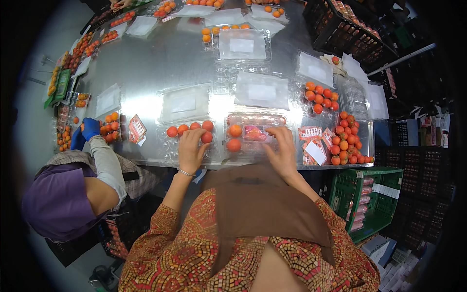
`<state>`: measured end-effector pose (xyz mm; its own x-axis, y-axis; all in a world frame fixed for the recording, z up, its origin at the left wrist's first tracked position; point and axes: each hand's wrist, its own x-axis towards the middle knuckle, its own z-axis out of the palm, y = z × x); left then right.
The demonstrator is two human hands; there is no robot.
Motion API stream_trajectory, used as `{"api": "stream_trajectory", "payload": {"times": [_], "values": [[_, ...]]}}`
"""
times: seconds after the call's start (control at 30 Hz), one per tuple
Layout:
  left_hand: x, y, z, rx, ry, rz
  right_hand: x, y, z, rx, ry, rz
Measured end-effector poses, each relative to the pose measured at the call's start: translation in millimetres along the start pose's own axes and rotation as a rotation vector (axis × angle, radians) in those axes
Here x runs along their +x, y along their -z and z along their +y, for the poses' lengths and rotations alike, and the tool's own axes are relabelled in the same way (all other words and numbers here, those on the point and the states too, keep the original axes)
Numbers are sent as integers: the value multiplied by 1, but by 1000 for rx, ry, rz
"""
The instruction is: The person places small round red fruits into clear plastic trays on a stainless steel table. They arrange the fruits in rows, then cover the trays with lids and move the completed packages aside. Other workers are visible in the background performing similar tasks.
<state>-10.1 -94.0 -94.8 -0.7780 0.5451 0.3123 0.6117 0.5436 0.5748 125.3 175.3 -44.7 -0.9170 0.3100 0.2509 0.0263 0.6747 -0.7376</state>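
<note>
My left hand (191, 148) reaches over a clear plastic clamshell tray (169, 149), its fingertips at a row of red tomatoes (182, 129). Whether it grips one of them is hidden beneath the fingers. To the right, my right hand (282, 149) has its thumb and fingers spread at the right side of a printed pink label (255, 133) on another clear clamshell (251, 148). Two orange-red tomatoes (234, 145) show at that clamshell's left end, and a row of red ones (255, 119) lies behind under plastic.
Loose tomatoes (344, 140) are heaped at the table's right corner, beside printed cards (313, 140). Clamshells with white pads (261, 91) stand behind. A green crate (383, 204) stands lower right, a black crate (350, 33) at the back. A co-worker's gloved hands (89, 129) are at the left.
</note>
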Motion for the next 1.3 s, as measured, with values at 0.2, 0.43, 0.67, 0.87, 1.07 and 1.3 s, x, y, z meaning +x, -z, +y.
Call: {"api": "stream_trajectory", "payload": {"times": [0.2,0.43,0.67,0.87,1.07,1.3], "values": [[-7,-18,1,221,18,-47,5,-9,0,-69,149,-105],[1,-16,9,138,88,-7,27,-30,-19,-210,376,-328],[23,-9,28,-321,181,129,33,-43,-18,-236,411,-368],[32,-12,47,-1055,526,-69,24,-35,7,457,-67,-309],[43,-6,81,-1437,718,-459,22,-20,-1,623,-109,-291],[42,-9,93,-1170,458,-217,13,-12,-9,966,-475,-225]]}}
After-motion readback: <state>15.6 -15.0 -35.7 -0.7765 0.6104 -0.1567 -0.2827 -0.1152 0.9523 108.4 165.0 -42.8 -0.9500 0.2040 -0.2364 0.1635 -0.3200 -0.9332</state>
